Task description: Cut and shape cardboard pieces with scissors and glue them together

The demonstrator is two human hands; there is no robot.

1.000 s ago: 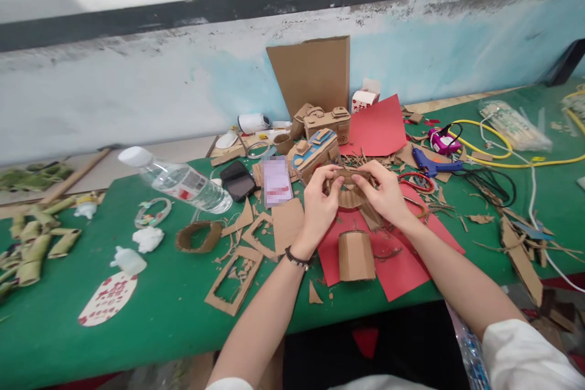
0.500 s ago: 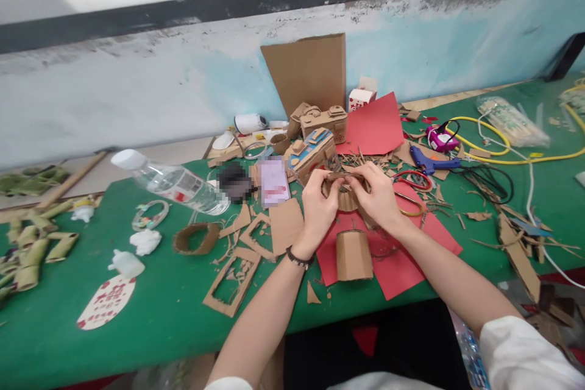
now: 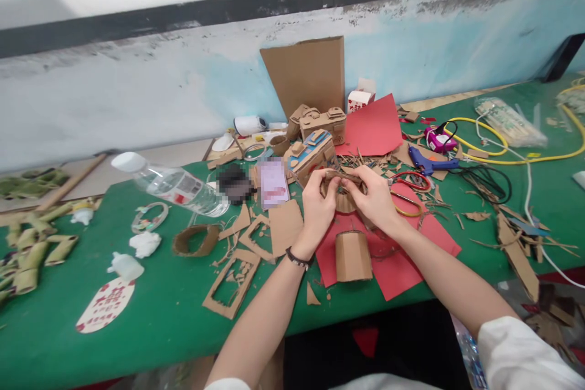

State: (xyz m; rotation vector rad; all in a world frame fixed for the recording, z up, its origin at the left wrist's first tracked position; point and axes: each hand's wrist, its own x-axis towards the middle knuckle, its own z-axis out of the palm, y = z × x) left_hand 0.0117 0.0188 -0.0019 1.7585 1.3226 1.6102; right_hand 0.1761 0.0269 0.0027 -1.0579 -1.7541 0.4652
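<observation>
My left hand (image 3: pixel 317 204) and my right hand (image 3: pixel 375 198) both pinch a curved cardboard strip (image 3: pixel 342 184) bent into a ring, held just above the red paper sheet (image 3: pixel 393 259) on the green table (image 3: pixel 159 311). The fingers of both hands are closed on the strip's ends. A short cardboard cylinder (image 3: pixel 353 256) stands upright on the red paper just below my hands. Small cardboard models (image 3: pixel 315 149) sit right behind my hands.
A clear water bottle (image 3: pixel 171 183) lies to the left. A cardboard ring (image 3: pixel 196 239) and cut cardboard frames (image 3: pixel 231 283) lie left of my forearm. Red scissors (image 3: pixel 411 186), a blue glue gun (image 3: pixel 429 161), yellow cable (image 3: pixel 525 161) and scraps crowd the right side. Bamboo pieces (image 3: pixel 31 250) lie far left.
My hands have drawn slightly closer together on the cardboard strip and bent it tighter. The view shifted a little to the right.
</observation>
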